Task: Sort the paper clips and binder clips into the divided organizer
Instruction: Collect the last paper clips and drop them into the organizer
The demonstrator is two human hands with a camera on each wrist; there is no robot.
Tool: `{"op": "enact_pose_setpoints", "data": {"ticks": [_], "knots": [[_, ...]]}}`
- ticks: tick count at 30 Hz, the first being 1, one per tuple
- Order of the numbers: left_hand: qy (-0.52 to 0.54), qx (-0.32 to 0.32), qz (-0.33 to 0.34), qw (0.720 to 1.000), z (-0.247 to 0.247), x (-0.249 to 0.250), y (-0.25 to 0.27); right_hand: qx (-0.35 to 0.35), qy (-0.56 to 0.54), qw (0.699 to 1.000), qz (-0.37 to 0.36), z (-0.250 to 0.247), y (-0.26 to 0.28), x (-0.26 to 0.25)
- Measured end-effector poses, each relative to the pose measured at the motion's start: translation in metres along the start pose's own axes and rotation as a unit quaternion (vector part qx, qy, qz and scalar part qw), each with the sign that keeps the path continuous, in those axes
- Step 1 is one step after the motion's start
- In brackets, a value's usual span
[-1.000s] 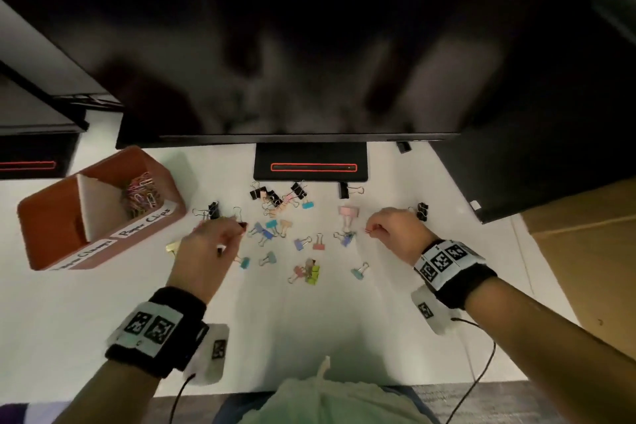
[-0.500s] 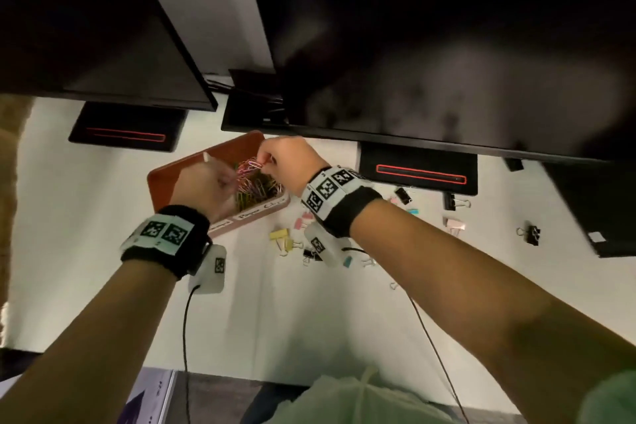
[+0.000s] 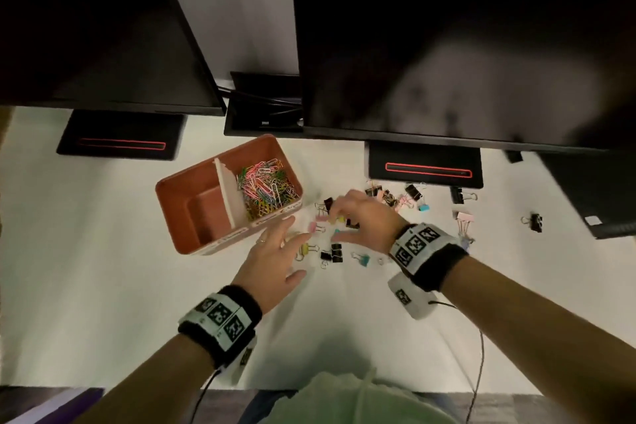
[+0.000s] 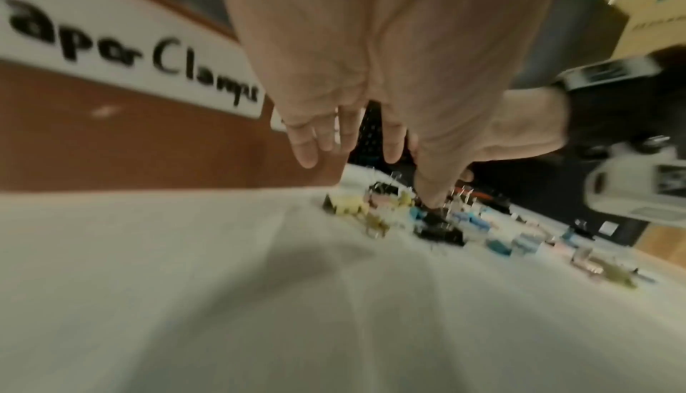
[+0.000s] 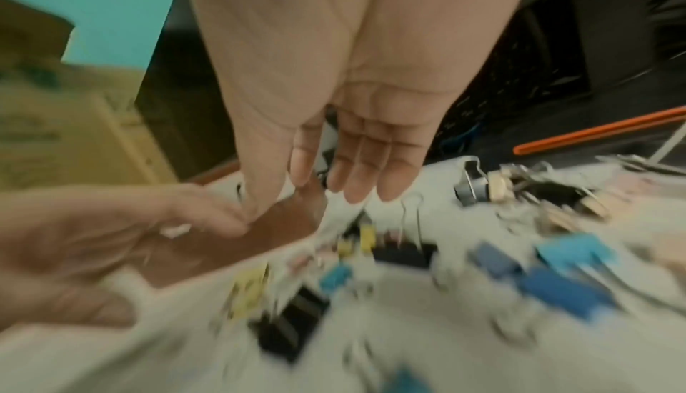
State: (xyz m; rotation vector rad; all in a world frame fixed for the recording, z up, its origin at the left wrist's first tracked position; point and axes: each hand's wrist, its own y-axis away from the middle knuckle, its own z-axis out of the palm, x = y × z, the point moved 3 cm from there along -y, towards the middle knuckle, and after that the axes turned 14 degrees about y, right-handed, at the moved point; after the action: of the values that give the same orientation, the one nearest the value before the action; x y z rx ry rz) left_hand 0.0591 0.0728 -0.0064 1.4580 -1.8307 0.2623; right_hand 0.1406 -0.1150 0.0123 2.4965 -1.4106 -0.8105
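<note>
The orange-brown organizer (image 3: 172, 217) stands left of centre, split by a white divider (image 3: 229, 196). Its right compartment holds a heap of coloured paper clips (image 3: 265, 186); the left one shows only its bare floor. Binder clips lie scattered to its right: a yellow one (image 3: 306, 249), a black pair (image 3: 335, 253), a teal one (image 3: 363, 258) and a far cluster (image 3: 395, 198). My left hand (image 3: 296, 251) hovers with fingers spread beside the yellow clip, holding nothing. My right hand (image 3: 339, 222) spreads its fingers over the clips, also holding nothing. Both wrist views are blurred: left hand (image 4: 371, 150), right hand (image 5: 334, 182).
Two dark monitors overhang the back of the white table (image 3: 103, 286), with their stands (image 3: 425, 169) behind the clips. A lone black binder clip (image 3: 535, 222) and a pink one (image 3: 464, 217) lie far right. Sensor cables (image 3: 480, 354) trail near the table's front edge.
Half a second ago both hands were at the organizer's paper clip compartment. They have since pulled back right to the scattered binder clips, fingers spread. The head view has shifted too.
</note>
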Motion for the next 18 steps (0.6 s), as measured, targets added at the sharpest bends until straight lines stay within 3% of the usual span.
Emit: {"op": "enact_pose_setpoints", "data": {"ticks": [3,6,10,18], "knots": [[-0.006,-0.007,-0.021,1.0,0.015,-0.011,-0.013,-0.081,0.081,0.993,-0.032,0.035,0.012,-0.011],[-0.005,0.023,-0.007,1.0,0.021,-0.016,-0.022,-0.064,0.103,0.993,-0.007,0.053,0.009,-0.023],[0.076,0.076,0.003,0.994,0.026,-0.022,-0.025,-0.053,0.083,0.995,0.035,0.062,0.003,-0.026],[0.224,0.107,-0.096,0.964,0.026,-0.037,-0.017,-0.009,0.036,0.999,-0.013,0.069,0.01,-0.015]]}}
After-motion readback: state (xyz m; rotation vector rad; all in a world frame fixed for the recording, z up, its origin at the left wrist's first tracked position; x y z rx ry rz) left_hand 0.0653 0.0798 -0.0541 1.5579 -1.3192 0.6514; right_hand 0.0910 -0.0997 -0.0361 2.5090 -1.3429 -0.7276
